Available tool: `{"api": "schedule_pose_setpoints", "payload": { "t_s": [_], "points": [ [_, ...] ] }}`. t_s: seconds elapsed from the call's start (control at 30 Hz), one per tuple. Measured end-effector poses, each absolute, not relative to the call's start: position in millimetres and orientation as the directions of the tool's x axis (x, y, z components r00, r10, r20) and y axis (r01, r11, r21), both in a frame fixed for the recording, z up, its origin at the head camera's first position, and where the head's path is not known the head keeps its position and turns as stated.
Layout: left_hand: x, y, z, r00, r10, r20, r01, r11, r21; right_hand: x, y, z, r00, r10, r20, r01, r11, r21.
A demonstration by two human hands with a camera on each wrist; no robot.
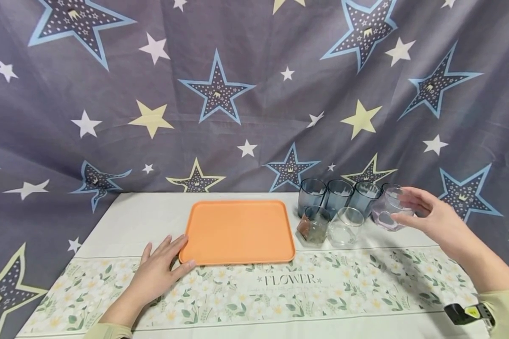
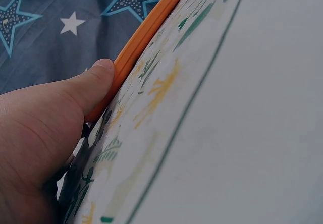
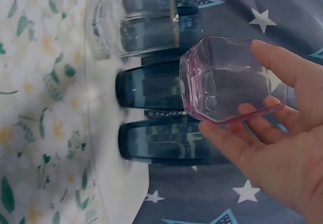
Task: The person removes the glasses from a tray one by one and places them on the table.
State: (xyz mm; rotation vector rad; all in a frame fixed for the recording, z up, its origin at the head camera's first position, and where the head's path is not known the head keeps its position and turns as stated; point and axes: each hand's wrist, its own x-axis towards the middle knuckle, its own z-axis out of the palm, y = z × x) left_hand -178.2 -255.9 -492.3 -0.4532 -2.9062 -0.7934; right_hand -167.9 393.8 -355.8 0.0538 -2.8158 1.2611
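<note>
In the right wrist view a clear, pink-tinted faceted glass (image 3: 232,82) is held between the thumb and fingers of my right hand (image 3: 287,123). Its angled base faces left, toward the table side. The head view puts this right hand (image 1: 437,219) at the right end of a group of glasses. My left hand (image 1: 157,273) touches the near left corner of an orange tray (image 1: 239,233), its fingers fairly straight. The left wrist view has the thumb (image 2: 98,80) against the tray's rim (image 2: 146,30); the other fingers are mostly hidden there.
Several tall blue glasses (image 1: 311,195) stand in a row at the back right. Before them are a clear glass (image 1: 345,230) and a greyish glass (image 1: 316,230) with a brown patch. A flowered strip (image 1: 220,299) crosses the white tabletop; a star-patterned cloth (image 1: 254,94) hangs behind.
</note>
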Motion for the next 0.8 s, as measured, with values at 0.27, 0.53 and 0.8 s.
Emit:
{"api": "schedule_pose_setpoints", "payload": {
  "t_s": [0.27, 0.53, 0.8],
  "points": [
    [-179.5, -258.9, -491.9, -0.952, 0.258, 0.167, 0.307, 0.825, 0.475, -170.4, 399.7, -377.6, -0.999, -0.022, 0.047, -0.050, 0.662, -0.748],
    [-179.7, -258.0, -490.9, -0.952, 0.257, 0.167, 0.306, 0.821, 0.481, -173.5, 398.3, -394.3, -0.999, -0.032, 0.025, -0.040, 0.641, -0.767],
    [-177.4, -255.7, -491.0, -0.951, 0.258, 0.168, 0.308, 0.817, 0.488, -176.5, 399.1, -409.7, -0.999, -0.039, 0.024, -0.043, 0.613, -0.789]
  ]
}}
